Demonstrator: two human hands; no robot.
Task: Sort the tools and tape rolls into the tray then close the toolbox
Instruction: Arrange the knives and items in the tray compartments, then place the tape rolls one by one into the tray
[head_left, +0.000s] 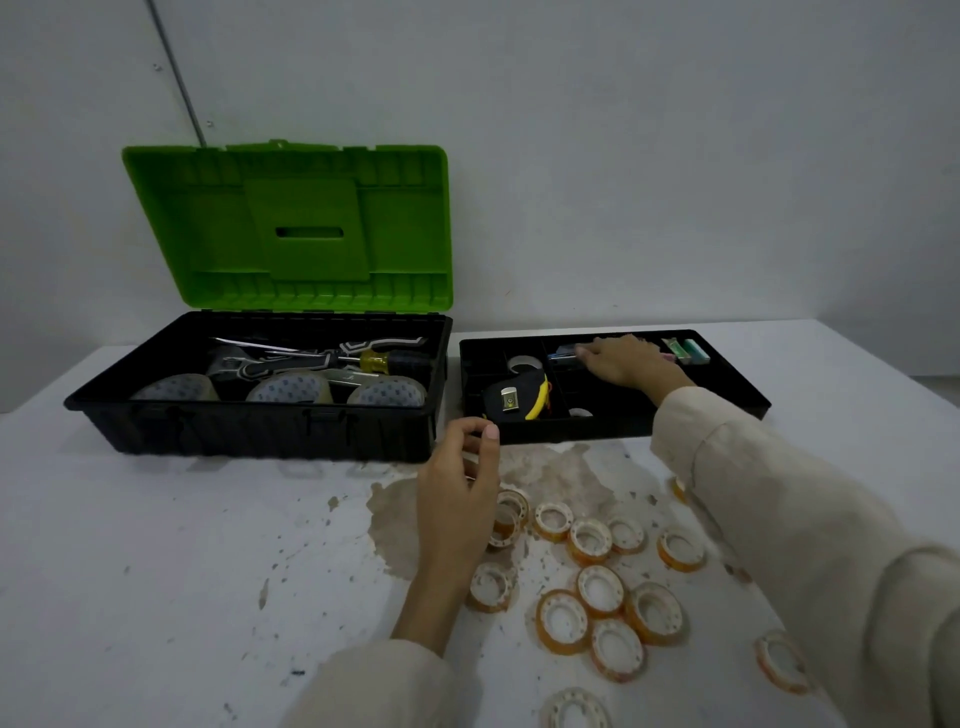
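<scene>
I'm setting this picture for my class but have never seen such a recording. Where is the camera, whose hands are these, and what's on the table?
There is no machine: a person wears one camera on the head, looking down at their hands. On the table stands an open green-lidded toolbox with large tape rolls and a screwdriver inside. Beside it is a black tray holding a tape measure. In front lie scattered small tape rolls. The right hand reaches into the tray; the left hand hovers curled by its corner. What either holds is hidden.
</scene>
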